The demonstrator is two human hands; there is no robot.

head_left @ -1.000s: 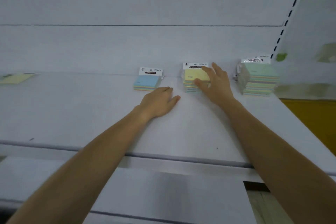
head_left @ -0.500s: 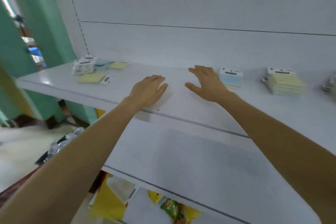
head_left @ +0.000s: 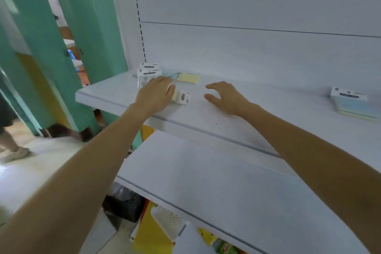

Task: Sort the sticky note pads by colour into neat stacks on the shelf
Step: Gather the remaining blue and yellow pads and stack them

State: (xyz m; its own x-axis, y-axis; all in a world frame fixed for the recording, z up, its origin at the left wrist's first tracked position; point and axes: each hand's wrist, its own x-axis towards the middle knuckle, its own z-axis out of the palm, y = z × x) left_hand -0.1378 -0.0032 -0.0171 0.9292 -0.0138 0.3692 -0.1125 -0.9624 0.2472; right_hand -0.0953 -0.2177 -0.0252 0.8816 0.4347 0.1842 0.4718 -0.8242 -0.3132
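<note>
On the white shelf [head_left: 226, 113], at its left end, my left hand [head_left: 155, 95] lies flat over a yellow sticky note pad [head_left: 181, 97] whose white header card sticks out to the right. Behind it sit a small pile of wrapped pads [head_left: 148, 71] and another yellow pad [head_left: 188, 78]. My right hand [head_left: 225, 98] hovers just above the shelf to the right, fingers spread and relaxed, holding nothing. A stack with a blue pad on top [head_left: 350, 105] stands far right.
A lower white shelf [head_left: 226, 187] juts out beneath. Below it are a black basket [head_left: 125, 206], a white perforated tray [head_left: 171, 220] and yellow packs. Green door panels [head_left: 68, 47] stand at the left, and a person's leg and shoe [head_left: 12, 150] are on the floor there.
My view swung left along the shelf. Both hands travelled left from the sorted stacks; the left one now covers a yellow pad at the left end, the right one follows, empty.
</note>
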